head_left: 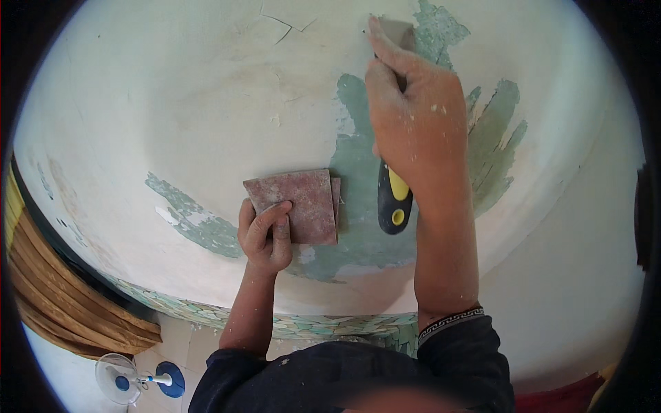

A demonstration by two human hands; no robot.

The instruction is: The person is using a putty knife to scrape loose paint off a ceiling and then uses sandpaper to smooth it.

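My right hand [421, 117] is closed round a scraper [395, 199] with a black and yellow handle. Its blade, partly hidden by my outstretched index finger, points up against the wall [206, 117], beside a bare green patch [441, 31]. Lower and to the left, my left hand [267, 237] pinches a folded piece of reddish-brown sandpaper [306, 206] between fingers and thumb. The sandpaper overlaps the large green patch [354, 155], where the pale coating is off. Whether the blade or the sandpaper touches the wall I cannot tell. Pale dust specks both hands.
Cracks and peeling flakes [281, 27] mark the wall's upper part. Another green patch [200, 220] lies left of the sandpaper, and a streaked one [496, 148] right of my forearm. Green stone-like tiling [310, 325] runs along the bottom. Brown curtain [62, 289] and standing fan [124, 380] are lower left.
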